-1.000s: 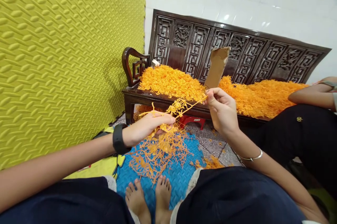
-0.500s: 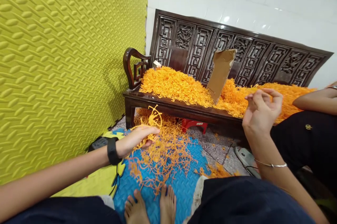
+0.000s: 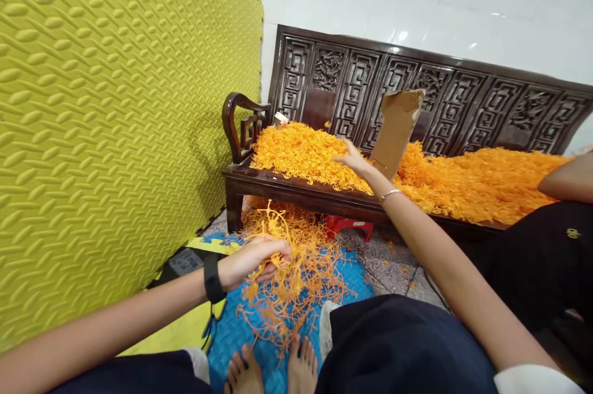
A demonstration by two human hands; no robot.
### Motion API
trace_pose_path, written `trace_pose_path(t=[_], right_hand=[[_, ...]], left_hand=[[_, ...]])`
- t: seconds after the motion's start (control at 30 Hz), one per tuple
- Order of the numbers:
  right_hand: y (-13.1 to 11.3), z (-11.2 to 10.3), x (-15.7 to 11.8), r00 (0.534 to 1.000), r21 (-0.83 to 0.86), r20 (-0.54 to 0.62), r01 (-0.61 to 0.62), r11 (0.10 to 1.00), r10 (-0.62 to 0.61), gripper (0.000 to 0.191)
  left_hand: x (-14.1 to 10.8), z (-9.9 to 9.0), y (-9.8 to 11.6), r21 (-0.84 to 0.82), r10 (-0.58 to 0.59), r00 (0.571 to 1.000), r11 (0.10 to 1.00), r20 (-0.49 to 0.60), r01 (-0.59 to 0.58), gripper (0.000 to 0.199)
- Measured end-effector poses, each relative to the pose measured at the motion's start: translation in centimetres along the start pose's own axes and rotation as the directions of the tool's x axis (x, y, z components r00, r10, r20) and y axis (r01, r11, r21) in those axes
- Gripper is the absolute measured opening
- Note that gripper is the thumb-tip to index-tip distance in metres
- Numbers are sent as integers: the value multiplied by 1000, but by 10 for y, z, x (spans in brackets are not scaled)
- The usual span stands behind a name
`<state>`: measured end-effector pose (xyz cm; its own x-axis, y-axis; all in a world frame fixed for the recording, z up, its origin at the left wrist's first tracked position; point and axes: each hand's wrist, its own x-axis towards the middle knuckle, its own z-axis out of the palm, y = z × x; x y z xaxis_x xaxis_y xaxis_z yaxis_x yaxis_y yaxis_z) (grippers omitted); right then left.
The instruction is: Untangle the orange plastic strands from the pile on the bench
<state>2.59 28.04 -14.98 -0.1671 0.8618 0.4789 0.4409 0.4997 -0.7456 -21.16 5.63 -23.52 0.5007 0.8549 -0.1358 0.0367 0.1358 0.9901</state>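
Orange strands (image 3: 274, 219) sit in the left hand (image 3: 254, 258), which is curled around them with the thumb on top, above the looser tangle (image 3: 315, 283) on the blue mat (image 3: 234, 314). A second ago the right hand (image 3: 354, 158) was pulling one strand taut from this bunch; half a second ago it was off to the right, fingertips drawn together. Now it reaches out over the left heap of orange pieces (image 3: 296, 150) on the dark wooden bench (image 3: 296, 185), fingers spread and nothing visibly held. A small orange speck (image 3: 327, 124) shows against the carved backrest, where none showed before. The left hand has barely moved.

Whether the right hand touches the heap I cannot tell. The left hand's lower fingers blur into the strands. The cardboard piece (image 3: 396, 131) hides some of the bench behind it, and the right forearm covers part of the bench edge. A grey slipper seen half a second ago is out of sight. The neighbour's dark-clothed leg (image 3: 523, 258) is cut off at the right edge.
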Motion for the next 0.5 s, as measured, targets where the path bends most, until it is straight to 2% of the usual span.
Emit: trace_pose_path(t=[0.07, 0.13, 0.2, 0.27, 0.3, 0.33, 0.4, 0.43, 0.5], right_hand=[[3, 31, -29, 986, 79, 153, -85, 993, 72, 51], [-10, 55, -66, 954, 187, 288, -138, 973, 80, 36], [-32, 68, -104, 898, 361, 439, -208, 909, 31, 38], [-56, 69, -138, 855, 471, 519, -271, 839, -15, 47], [-66, 66, -152, 862, 482, 505, -247, 841, -37, 46], [-75, 62, -164, 890, 455, 452, -168, 874, -65, 42], [-87, 49, -180, 932, 337, 310, 76, 938, -186, 36], [-90, 41, -185, 924, 269, 276, 191, 944, -265, 36], [-95, 28, -190, 876, 183, 322, 314, 932, -358, 32]], left_hand=[[-4, -2, 5, 7, -19, 1000, 1000, 15, 19, 23], [-5, -3, 9, 9, 7, 998, 1000, 64, -8, 24], [-2, -2, 10, 4, 22, 992, 1000, 127, -23, 25], [2, 2, 9, 31, 1, 985, 999, 174, -7, 25], [5, 5, 8, 58, -17, 983, 998, 185, 7, 25], [6, 9, 8, 87, -35, 982, 996, 185, 19, 24], [8, 21, 11, 135, -76, 985, 989, 155, 55, 23], [8, 27, 13, 156, -90, 986, 985, 139, 68, 23], [6, 40, 19, 233, -100, 984, 970, 148, 63, 23]])
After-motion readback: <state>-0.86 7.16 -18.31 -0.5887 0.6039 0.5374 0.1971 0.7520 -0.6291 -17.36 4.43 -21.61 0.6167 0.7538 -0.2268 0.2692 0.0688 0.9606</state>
